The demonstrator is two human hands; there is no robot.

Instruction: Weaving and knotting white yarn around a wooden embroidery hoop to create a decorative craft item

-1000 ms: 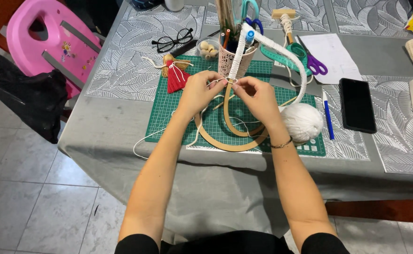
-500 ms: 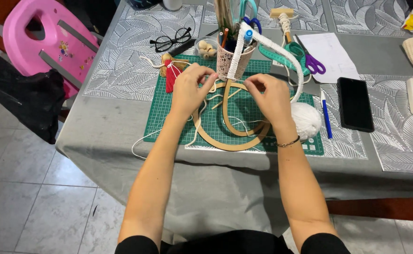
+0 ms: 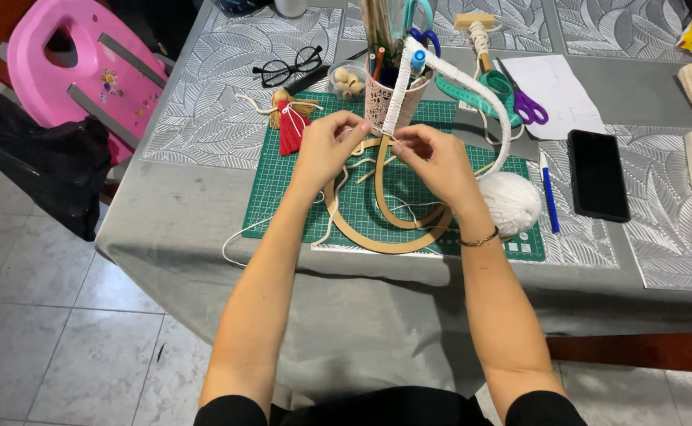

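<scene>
The hoop, a tan wooden crescent partly wrapped in white cord, lies on the green mat at the table centre. Both hands meet over its upper tip: the left hand and right hand have their fingers pinched on the cord there, almost touching. A white yarn ball sits at 3 o'clock of the hoop, a pen cup at 12, a red tassel doll at 10, a phone farther toward 3.
</scene>
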